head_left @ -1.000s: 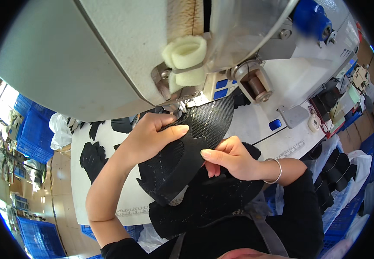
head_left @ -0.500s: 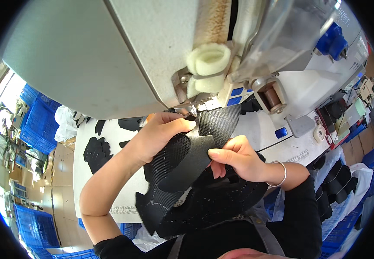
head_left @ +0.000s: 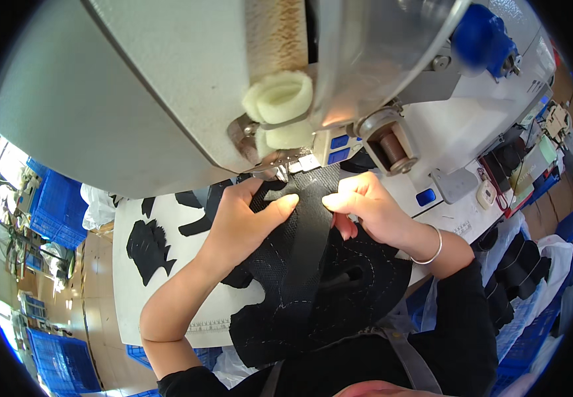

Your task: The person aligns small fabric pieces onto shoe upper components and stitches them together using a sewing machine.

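My left hand (head_left: 243, 215) grips the left edge of a black fabric piece (head_left: 359, 264) just below the sewing machine's presser foot (head_left: 281, 173). Its thumb presses from above. On the other side my right hand (head_left: 379, 212) pinches the material's right edge between thumb and bent fingers. A smooth black strip (head_left: 308, 245) lies lengthwise over the meshed part of the piece, running from near the foot toward my body. White stitch lines cross the fabric, whose lower end hangs over the table's near edge onto my lap. The needle tip is too small to make out.
The sewing machine (head_left: 127, 99) fills the top, with a pale foam roll (head_left: 280, 99) and a brown thread bobbin (head_left: 394, 149). Cut black pieces (head_left: 147, 248) lie on the white table (head_left: 127, 311) to the left. Blue crates (head_left: 61, 360) stand on both sides.
The fabric has turned so that the strip now points up toward the presser foot rather than slanting. Both hands have moved with it, and the machine appears farther left in view.
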A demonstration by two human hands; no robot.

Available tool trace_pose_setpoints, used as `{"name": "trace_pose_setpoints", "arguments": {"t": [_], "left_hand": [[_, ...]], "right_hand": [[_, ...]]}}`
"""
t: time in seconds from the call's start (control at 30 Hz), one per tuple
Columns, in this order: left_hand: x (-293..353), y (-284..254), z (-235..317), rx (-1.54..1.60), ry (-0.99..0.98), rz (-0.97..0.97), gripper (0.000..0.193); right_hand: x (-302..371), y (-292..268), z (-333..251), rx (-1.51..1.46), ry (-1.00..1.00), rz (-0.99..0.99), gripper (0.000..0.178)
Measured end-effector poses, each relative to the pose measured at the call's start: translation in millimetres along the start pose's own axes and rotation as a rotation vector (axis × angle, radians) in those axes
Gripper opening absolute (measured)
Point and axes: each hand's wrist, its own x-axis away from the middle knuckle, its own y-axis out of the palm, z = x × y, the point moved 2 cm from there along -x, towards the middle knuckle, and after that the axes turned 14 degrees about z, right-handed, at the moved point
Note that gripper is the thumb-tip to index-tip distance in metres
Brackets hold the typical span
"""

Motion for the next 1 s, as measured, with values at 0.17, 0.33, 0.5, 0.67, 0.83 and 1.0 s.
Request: {"name": "trace_pose_setpoints", "arguments": {"t": [0.17, 0.33, 0.5, 0.67, 0.83, 1.0], "left_hand": [[-14.6, -10.3, 1.9, -0.052, -0.041, 0.009, 0.032], [-21.4, -22.8, 9.9, -0.235, 0.125, -0.073, 0.049], [-4.6, -23.4, 23.0, -0.569, 0.174, 0.122, 0.049], [30.0, -22.3, 21.1, -0.845, 0.845, 0.491, 0.044], [53.6, 12.9, 18.1, -1.069, 1.250, 0.311, 0.040], [40.2, 5.3, 9.4, -1.039, 1.274, 0.457, 0.032]], "right_hand": [[-3.8, 6.4, -10.9, 0.054, -0.004, 0.048, 0.032], [-1.8, 9.6, -14.3, 0.121, -0.027, 0.039, 0.033], [-1.2, 12.5, -17.2, 0.097, -0.017, 0.031, 0.033], [-2.4, 14.3, -13.4, 0.116, -0.026, 0.029, 0.033], [4.4, 25.1, -10.1, 0.105, -0.013, -0.042, 0.029], [31.0, 23.2, -27.3, 0.638, -0.613, -0.224, 0.018]]}}
